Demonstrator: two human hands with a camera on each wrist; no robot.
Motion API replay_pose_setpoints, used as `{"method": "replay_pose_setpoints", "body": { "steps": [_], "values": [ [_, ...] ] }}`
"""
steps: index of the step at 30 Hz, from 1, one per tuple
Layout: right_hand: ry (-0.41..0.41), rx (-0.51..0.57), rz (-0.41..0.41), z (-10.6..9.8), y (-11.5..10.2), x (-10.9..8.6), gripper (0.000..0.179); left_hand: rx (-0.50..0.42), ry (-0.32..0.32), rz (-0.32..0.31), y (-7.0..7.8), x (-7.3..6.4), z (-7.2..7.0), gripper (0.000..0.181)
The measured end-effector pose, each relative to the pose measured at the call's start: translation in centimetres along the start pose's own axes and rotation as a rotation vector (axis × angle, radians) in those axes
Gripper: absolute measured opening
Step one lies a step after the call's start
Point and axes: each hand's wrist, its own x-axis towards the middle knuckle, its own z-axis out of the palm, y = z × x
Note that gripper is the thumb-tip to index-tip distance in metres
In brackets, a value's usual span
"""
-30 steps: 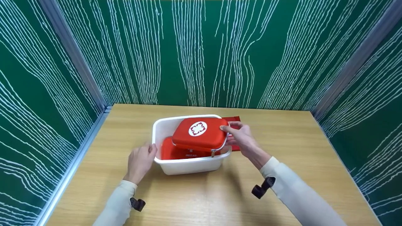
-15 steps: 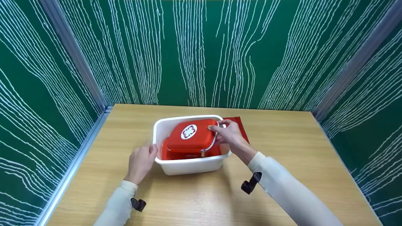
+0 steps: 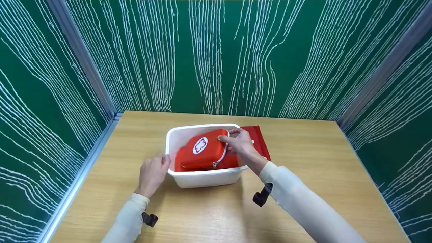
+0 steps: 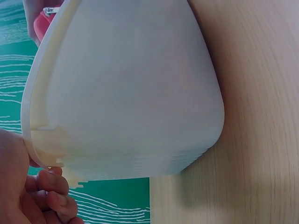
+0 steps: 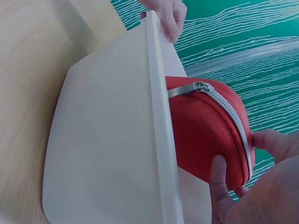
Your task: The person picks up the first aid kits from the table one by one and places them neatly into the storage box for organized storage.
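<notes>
My right hand (image 3: 241, 143) pinches the right end of a red zippered first-aid case (image 3: 211, 148) with a white oval emblem, thumb on top and fingers below. The case tilts inside a white plastic tub (image 3: 209, 180), its left end lower. Its silver zipper (image 5: 229, 109) and pull show in the right wrist view. Beneath it another red item (image 3: 233, 162) lies in the tub, mostly hidden. My left hand (image 3: 152, 172) grips the tub's left rim; in the left wrist view its curled fingers (image 4: 58, 200) sit just under the rim.
A flat red pouch-like piece (image 3: 261, 143) lies on the wooden table (image 3: 303, 152) behind the tub's right side, partly covered by my right hand. Green walls (image 3: 219, 67) with white wavy lines stand at the back and both sides.
My right hand has moved left and brought the first-aid case lower into the tub, its left end tipping down. More of the flat red piece shows. The left hand stays on the rim.
</notes>
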Motion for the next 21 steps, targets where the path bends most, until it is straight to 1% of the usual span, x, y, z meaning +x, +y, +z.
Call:
{"method": "replay_pose_setpoints", "body": {
  "steps": [5, 9, 13, 16, 18, 21],
  "values": [
    [-0.016, -0.014, -0.02, 0.7, 0.2, 0.1, 0.056, -0.006, -0.001, -0.002, 0.0, 0.0, 0.0, 0.034],
    [0.01, -0.012, -0.076, 0.6, 0.1, 0.1, 0.053, -0.01, 0.011, 0.004, 0.0, 0.0, 0.1, 0.034],
    [0.052, -0.019, -0.128, -0.2, -0.5, 0.0, 0.048, -0.001, 0.017, 0.002, 0.0, 0.0, 0.2, 0.034],
    [0.068, -0.014, -0.144, -1.0, -0.7, 0.0, 0.045, 0.007, 0.012, -0.002, 0.0, 0.0, 0.2, 0.034],
    [0.076, 0.003, -0.157, -1.8, -0.6, 0.1, 0.043, 0.001, 0.002, -0.013, 0.0, 0.0, 0.1, 0.034],
    [0.095, 0.043, -0.161, -2.9, 0.0, 0.5, 0.04, 0.0, 0.002, -0.015, 0.0, 0.0, 0.1, 0.034]
  ]
}}
